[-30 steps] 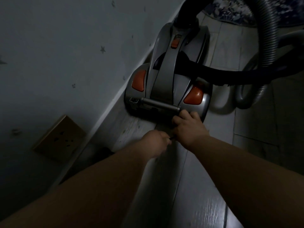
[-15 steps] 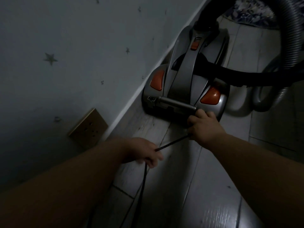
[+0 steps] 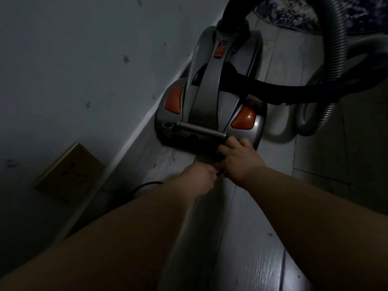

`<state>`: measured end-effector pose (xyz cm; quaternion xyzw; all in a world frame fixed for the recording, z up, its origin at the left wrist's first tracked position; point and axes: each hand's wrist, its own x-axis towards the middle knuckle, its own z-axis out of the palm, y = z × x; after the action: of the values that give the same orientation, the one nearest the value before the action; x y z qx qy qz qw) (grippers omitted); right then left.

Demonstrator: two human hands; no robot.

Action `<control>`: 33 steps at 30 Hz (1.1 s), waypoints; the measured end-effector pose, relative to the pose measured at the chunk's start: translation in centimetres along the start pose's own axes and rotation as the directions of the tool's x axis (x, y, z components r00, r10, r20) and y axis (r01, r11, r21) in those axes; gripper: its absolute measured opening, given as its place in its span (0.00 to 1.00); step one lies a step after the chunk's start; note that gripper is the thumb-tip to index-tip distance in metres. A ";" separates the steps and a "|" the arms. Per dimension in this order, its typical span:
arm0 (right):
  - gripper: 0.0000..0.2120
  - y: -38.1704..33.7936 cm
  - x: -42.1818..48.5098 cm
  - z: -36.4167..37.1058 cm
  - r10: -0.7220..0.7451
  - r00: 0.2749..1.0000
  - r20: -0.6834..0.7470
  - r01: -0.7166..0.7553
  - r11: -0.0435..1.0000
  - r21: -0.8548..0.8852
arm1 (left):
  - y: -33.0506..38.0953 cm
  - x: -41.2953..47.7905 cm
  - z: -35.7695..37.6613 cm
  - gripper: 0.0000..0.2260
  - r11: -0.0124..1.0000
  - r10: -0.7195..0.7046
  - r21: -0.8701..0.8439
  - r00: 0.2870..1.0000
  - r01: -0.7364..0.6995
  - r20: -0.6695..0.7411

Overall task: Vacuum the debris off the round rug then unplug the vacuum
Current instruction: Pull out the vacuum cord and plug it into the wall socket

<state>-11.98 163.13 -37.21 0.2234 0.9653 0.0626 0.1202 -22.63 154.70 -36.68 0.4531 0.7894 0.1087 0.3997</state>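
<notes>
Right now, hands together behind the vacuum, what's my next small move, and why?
Probably slide the left hand back along the cord for a fresh grip: it meets the right hand at the vacuum's rear, and slack loops near the socket.

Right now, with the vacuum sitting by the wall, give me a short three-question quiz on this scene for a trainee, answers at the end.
1. True or false: the vacuum stands right beside the wall.
2. The left hand pinches: A) the hose, B) the black cord, C) the wall socket.
3. Which hand lies nearer the vacuum's rear handle?

Key: 1 true; 2 B; 3 the right hand.
</notes>
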 end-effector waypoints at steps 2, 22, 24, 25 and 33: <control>0.15 -0.4 0.1 0.0 0.017 1.000 0.009 -0.017 1.000 -0.026 | -1.8 -1.8 -0.9 0.12 0.968 0.002 -0.251 0.998 0.012 0.055; 0.16 -1.4 -1.4 -0.2 0.023 0.997 0.078 -0.018 0.997 -0.069 | -11.5 -7.9 -0.7 0.11 0.963 0.014 -0.265 0.975 0.047 0.223; 0.16 -1.5 -1.8 0.0 -0.001 0.996 0.084 0.008 0.997 -0.074 | -11.7 -8.0 0.5 0.12 0.947 0.006 -0.315 0.982 0.055 0.189; 0.16 -1.6 -1.9 0.1 -0.015 0.996 0.087 0.021 0.997 -0.069 | -11.7 -8.0 1.0 0.12 0.940 -0.007 -0.337 0.988 0.059 0.154; 0.19 -4.1 -0.6 0.9 -0.123 0.988 0.089 0.123 0.992 0.000 | -12.9 -8.2 3.6 0.14 0.924 -0.058 -0.377 0.998 0.059 0.014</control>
<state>-12.91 159.28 -38.69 0.1656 0.9708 0.0476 0.1670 -25.91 140.14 -41.61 0.3439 0.7666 0.2460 0.4833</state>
